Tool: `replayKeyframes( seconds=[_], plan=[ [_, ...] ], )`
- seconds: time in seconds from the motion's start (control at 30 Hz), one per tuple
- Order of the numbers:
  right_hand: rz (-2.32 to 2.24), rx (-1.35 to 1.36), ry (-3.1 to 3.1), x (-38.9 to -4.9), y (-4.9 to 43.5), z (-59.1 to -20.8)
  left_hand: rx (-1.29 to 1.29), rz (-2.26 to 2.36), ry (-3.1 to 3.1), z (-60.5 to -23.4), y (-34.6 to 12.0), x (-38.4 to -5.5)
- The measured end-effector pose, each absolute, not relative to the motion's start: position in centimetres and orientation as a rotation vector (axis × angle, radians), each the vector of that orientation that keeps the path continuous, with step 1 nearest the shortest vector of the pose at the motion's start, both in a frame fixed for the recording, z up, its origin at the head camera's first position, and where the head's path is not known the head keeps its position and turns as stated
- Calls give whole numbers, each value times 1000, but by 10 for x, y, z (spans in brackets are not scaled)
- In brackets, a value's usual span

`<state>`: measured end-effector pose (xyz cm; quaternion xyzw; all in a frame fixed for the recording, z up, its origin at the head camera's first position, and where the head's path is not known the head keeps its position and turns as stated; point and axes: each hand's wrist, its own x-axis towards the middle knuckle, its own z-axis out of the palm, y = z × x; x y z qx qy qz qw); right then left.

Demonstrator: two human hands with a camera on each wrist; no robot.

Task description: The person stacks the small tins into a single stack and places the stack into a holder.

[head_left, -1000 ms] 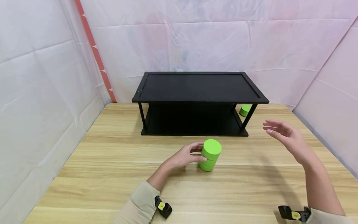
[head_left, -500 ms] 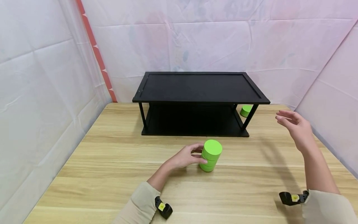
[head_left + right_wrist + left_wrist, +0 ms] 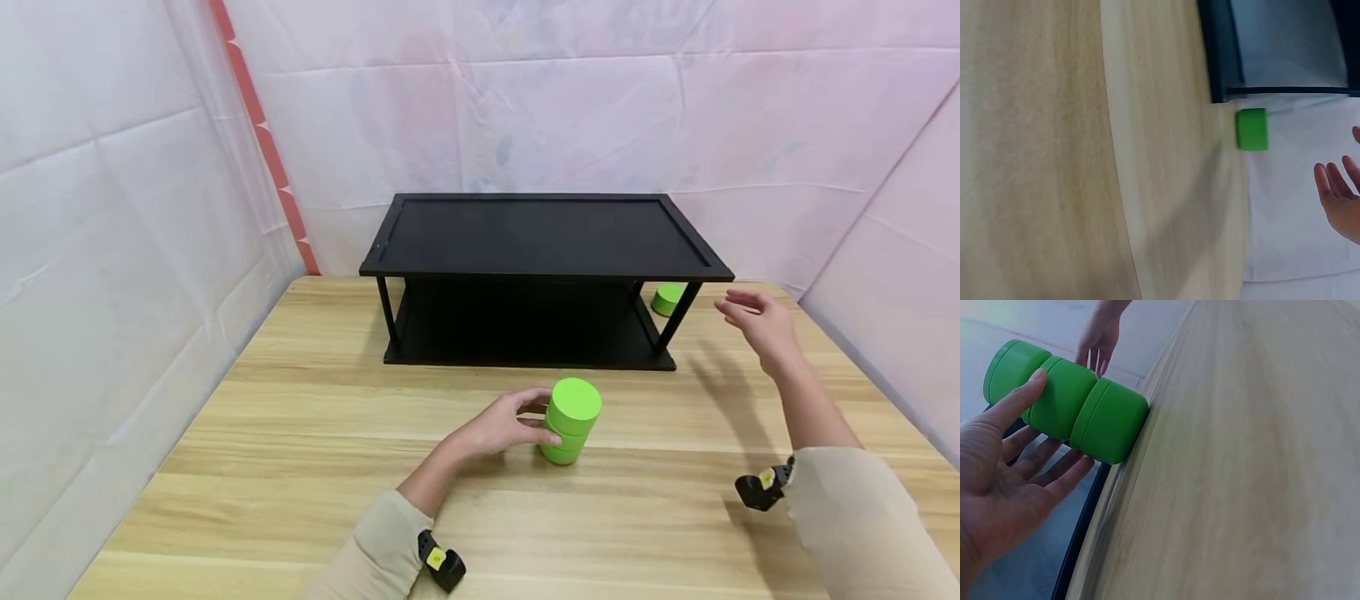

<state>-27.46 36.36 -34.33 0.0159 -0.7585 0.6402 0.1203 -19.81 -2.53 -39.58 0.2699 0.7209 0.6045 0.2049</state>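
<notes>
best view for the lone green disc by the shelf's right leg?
Right wrist: the lone green disc shows whole and unobstructed on the table, beside the shelf. The head view shows it small and partly hidden behind the shelf leg. The left wrist view misses it.

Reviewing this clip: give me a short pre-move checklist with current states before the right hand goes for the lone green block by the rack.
1. Stack of green blocks upright on the table: ok, slightly uneven.
2. Left hand steadies the stack, fingers against its side: ok.
3. Right hand holds nothing, fingers relaxed: ok.
4. Lone green block visible behind the black rack leg: ok, partly hidden.
5. Right hand touching that block: not ok, it is apart.
6. Clear path past the rack leg: cannot tell.
</notes>
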Motion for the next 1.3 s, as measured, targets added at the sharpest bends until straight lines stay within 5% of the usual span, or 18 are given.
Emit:
replayKeyframes(
  seconds=[0.43, 1.3],
  plan=[
    [1393, -84, -2585, -310, 363, -375, 769, 1706, 1975, -397, -23, -199],
    [1635, -270, -2431, -349, 357, -405, 746, 1701, 1987, -396, -27, -194]
  ],
)
